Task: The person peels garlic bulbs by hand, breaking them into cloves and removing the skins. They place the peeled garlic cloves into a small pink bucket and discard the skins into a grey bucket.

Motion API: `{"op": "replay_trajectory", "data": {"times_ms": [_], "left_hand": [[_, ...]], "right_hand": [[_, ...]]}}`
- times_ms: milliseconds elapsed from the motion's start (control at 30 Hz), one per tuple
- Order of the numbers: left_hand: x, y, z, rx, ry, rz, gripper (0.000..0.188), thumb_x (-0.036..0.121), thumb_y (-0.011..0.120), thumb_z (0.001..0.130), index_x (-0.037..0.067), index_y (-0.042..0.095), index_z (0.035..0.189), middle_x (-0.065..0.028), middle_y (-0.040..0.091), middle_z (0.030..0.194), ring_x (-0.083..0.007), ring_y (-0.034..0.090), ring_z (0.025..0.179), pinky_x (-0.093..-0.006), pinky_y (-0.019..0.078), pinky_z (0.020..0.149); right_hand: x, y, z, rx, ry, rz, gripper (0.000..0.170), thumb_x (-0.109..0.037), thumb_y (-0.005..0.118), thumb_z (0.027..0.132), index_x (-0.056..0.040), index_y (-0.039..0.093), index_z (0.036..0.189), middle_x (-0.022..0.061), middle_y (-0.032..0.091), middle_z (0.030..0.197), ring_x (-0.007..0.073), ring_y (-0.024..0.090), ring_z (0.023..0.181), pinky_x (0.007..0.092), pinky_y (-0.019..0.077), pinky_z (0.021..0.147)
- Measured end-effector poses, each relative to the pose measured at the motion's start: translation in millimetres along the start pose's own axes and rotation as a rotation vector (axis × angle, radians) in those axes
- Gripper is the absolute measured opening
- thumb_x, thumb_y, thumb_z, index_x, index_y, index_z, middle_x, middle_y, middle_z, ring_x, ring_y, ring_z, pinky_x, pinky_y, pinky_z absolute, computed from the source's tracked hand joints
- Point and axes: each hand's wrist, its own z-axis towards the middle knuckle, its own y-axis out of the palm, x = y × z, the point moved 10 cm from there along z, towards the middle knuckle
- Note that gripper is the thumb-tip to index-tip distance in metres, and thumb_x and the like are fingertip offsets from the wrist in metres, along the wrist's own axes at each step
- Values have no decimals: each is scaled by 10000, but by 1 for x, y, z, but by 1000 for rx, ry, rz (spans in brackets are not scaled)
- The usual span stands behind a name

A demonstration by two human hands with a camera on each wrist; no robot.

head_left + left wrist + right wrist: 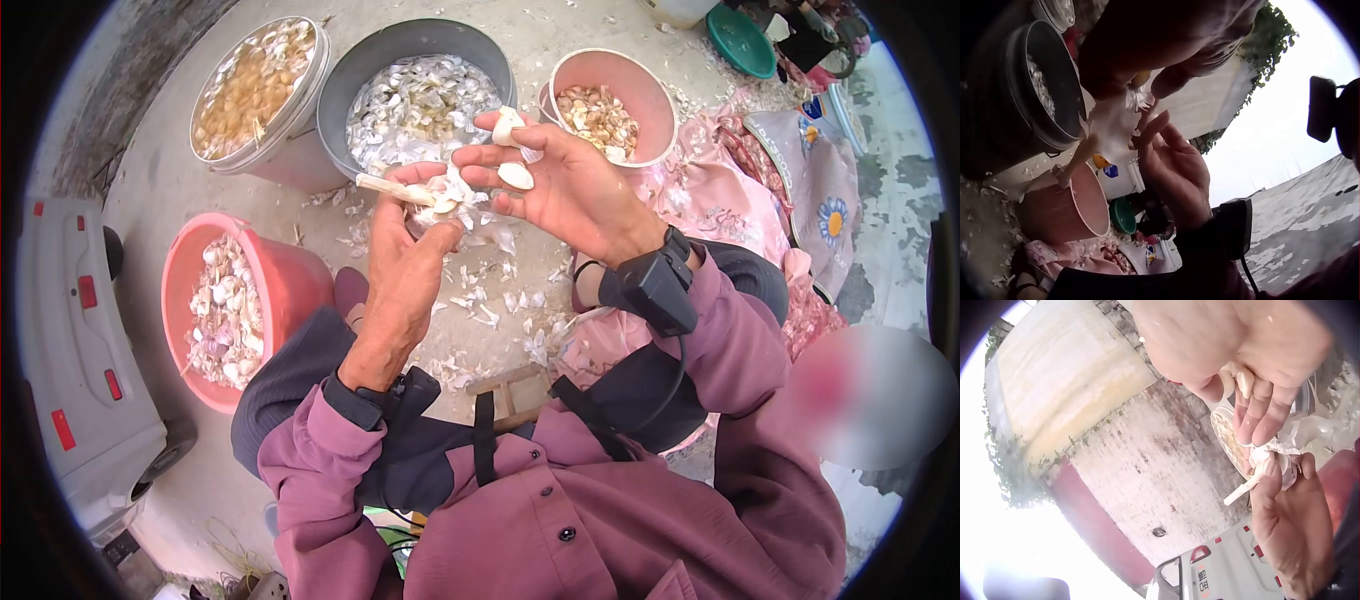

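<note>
In the head view my left hand pinches a partly broken garlic bulb by its base, its pale dry stalk pointing left. Loose papery skin hangs off the bulb. My right hand is just to the right, palm turned up. A garlic clove is held at its thumb and forefinger, and a second white clove lies against the fingers. In the right wrist view the right fingertips are right at the bulb, while cloves show under the thumb side.
A grey tub of garlic skins stands ahead, beside a white bucket of cloves in liquid. A pink bucket holds cloves; a red bucket at left holds whole bulbs. Skins litter the ground. A van stands left.
</note>
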Motion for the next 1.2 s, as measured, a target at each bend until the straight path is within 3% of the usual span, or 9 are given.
{"op": "replay_trajectory", "data": {"times_ms": [400,633,733,800,833,867,1000,1167,1200], "left_hand": [[-3,3,-3,-54,-18,-21,344,29,610,893,37,513,1222,-50,583,999,-103,573,758,-250,465,655],[-5,4,-6,-86,-2,15,308,46,618,890,57,531,1185,-27,564,976,-69,531,738,-229,437,631],[-8,7,-8,-72,-32,65,319,43,620,888,49,536,1195,-36,561,1000,-73,516,752,-230,431,638],[-10,5,-8,-70,-17,57,343,46,617,891,46,523,1220,-41,557,1007,-80,517,757,-233,431,635],[-11,5,-9,-64,-7,46,363,48,614,893,45,509,1241,-43,555,1013,-82,518,760,-233,432,634],[-14,3,-9,-53,-20,52,395,49,611,894,44,482,1268,-42,553,1017,-83,518,763,-232,430,631],[-13,5,-10,-85,3,-44,466,58,614,886,35,412,1305,-56,533,1043,-87,506,750,-231,423,623],[-5,17,-13,-144,74,71,441,66,620,883,31,395,1261,-77,519,1059,-94,501,750,-238,428,626],[-4,18,-15,-136,79,52,439,72,624,885,38,384,1251,-82,515,1063,-100,502,763,-242,432,628]], "right_hand": [[-33,12,-3,129,-209,-428,366,-312,423,1014,-54,531,1249,14,593,843,79,486,770,239,386,674],[-110,77,-41,113,-972,-881,422,-339,457,1020,-22,485,1297,43,583,750,104,512,669,269,419,625],[-94,53,10,285,-553,-1341,629,-387,580,969,61,383,1364,157,606,682,278,621,620,429,466,596],[-91,62,0,280,-581,-1303,656,-372,657,917,64,403,1336,130,561,580,256,613,583,425,453,562],[-81,63,-5,240,-552,-1209,569,-337,701,911,15,471,1294,0,459,552,85,439,530,280,360,513],[-66,58,-6,187,-466,-1083,493,-329,704,906,-7,521,1231,-12,465,590,75,439,560,269,362,531],[-23,58,-13,-89,-608,-1185,378,-345,703,896,-35,603,1087,83,562,923,206,559,893,330,455,731],[-2,32,-14,20,-569,-979,286,-274,628,952,3,562,965,137,567,954,219,603,858,353,490,741],[4,23,-13,57,-444,-896,269,-257,618,973,8,573,974,82,594,940,137,585,849,299,485,734]]}}
